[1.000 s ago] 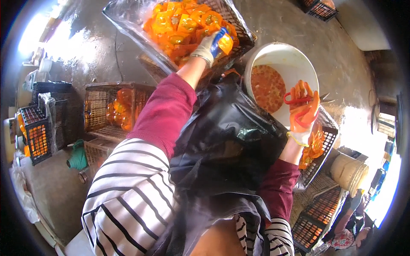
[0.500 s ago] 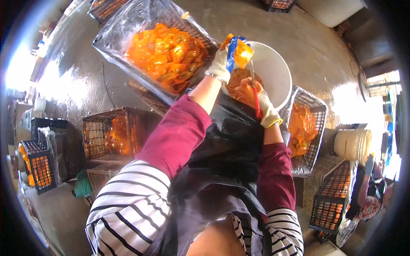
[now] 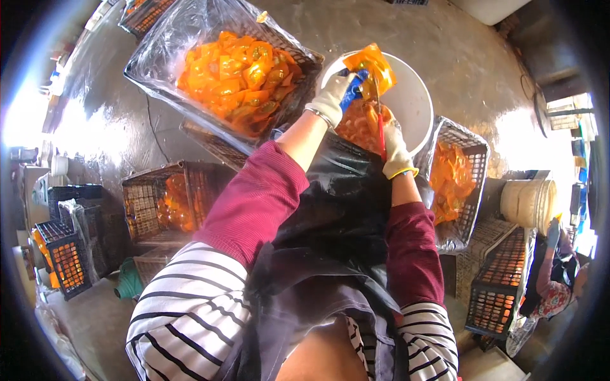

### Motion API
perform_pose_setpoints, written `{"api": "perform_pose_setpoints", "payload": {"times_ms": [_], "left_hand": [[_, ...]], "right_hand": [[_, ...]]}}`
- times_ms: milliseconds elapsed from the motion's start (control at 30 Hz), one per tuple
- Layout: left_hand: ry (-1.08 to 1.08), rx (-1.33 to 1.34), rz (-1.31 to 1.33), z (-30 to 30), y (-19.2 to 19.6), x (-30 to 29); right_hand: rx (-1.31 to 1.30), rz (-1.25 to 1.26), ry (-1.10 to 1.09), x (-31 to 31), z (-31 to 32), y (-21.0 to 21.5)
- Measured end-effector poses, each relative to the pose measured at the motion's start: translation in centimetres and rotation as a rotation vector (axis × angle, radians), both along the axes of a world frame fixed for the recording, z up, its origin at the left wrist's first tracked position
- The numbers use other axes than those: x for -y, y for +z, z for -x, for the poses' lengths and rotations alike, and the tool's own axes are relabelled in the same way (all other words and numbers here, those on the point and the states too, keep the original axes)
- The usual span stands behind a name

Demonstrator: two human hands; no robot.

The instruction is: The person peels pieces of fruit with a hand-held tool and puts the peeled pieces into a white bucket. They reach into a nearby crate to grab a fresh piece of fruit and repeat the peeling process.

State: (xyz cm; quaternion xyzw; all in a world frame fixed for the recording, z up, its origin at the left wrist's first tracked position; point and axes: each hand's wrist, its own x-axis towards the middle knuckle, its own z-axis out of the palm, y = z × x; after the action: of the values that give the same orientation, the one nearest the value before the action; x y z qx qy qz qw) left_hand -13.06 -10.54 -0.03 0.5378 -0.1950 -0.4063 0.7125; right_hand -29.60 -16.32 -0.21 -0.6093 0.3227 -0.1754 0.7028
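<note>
My left hand (image 3: 335, 98), in a pale glove with blue at the fingers, grips a shiny orange plastic packet (image 3: 375, 66) over a white bucket (image 3: 416, 95). My right hand (image 3: 395, 149), in a pale glove with a yellow cuff, is closed round red-handled scissors (image 3: 381, 130). Their metal blades reach up against the packet; whether they cut into it I cannot tell. Wet orange-pink pieces (image 3: 357, 130) lie in the bucket below. Left of it, a plastic-lined crate (image 3: 143, 63) holds a heap of orange packets (image 3: 241, 76).
A lined crate (image 3: 480, 159) with more orange packets stands right of the bucket. Another crate (image 3: 140, 209) is at the left. Dark crates (image 3: 492, 305) and a cream tub (image 3: 527, 203) stand at the right, near another person (image 3: 556, 273). The concrete floor (image 3: 356, 28) looks wet.
The orange packet has shifted up and right and now shows more of its face above my left hand. My right hand and the scissors have risen slightly toward it.
</note>
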Motion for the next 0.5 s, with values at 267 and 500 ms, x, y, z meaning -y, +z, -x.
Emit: {"api": "perform_pose_setpoints", "payload": {"times_ms": [267, 500], "left_hand": [[0.110, 0.277, -0.123, -0.8, -4.1, 0.6], [0.086, 0.675, -0.522, 0.3, -3.1, 1.0]], "right_hand": [[-0.184, 0.088, -0.020, -0.4, -0.4, 0.8], [-0.340, 0.519, 0.013, -0.3, -0.8, 1.3]]}}
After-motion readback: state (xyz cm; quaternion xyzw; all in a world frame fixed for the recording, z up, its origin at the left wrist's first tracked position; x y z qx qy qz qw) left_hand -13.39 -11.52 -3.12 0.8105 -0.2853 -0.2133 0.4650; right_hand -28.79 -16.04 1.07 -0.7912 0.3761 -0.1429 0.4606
